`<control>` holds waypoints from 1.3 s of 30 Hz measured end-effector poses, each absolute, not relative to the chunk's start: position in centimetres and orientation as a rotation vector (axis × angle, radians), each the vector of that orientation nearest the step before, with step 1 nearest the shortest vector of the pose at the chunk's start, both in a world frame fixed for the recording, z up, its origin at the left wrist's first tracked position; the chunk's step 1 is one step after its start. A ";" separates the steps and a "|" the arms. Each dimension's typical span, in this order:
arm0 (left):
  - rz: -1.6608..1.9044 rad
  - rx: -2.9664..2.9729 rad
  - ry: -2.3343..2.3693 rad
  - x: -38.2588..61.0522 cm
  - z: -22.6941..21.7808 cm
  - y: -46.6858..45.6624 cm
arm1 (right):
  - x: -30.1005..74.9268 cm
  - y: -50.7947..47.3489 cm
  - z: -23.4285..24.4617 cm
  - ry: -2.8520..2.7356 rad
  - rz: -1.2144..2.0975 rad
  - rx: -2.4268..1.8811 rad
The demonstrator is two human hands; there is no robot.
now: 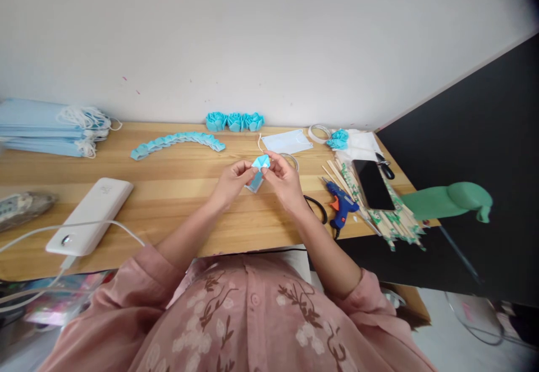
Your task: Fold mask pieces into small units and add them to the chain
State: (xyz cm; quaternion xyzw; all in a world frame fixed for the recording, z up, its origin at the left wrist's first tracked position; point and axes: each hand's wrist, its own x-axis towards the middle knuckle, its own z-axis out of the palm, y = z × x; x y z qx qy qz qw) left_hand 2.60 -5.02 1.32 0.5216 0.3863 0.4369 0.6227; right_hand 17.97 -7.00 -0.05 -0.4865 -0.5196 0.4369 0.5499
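Between my two hands, above the middle of the wooden table, is a small piece of folded blue ribbon (261, 162) with a white underside. My left hand (236, 180) pinches its left side with thumb and fingers. On the other side my right hand (283, 176) grips it, thumb in front and fingers behind. A flat blue strip (255, 182) hangs below the fold toward the tabletop. Just behind my right hand lies a ring-shaped roll (291, 160), partly hidden. A light blue face mask (288, 141) lies beyond it.
Three blue fabric roses (234, 121) stand by the wall, with a pleated blue strip (177, 140) to their left. Stacked masks (46, 127) and a white power bank (90, 214) occupy the left. A blue glue gun (342, 203), wooden sticks (400, 220) and a phone (373, 185) lie right.
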 end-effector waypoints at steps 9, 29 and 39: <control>1.036 1.196 0.898 2.7 1.0 -4.8 | 17.7 -7.3 -0.1 -1.289 0.978 -1.203; 0.979 1.210 0.915 2.7 1.2 -4.8 | 19.4 -6.1 1.6 -1.397 1.074 -1.177; 1.040 1.174 0.910 2.4 0.8 -4.7 | 18.9 -7.2 1.1 -1.155 1.322 -1.161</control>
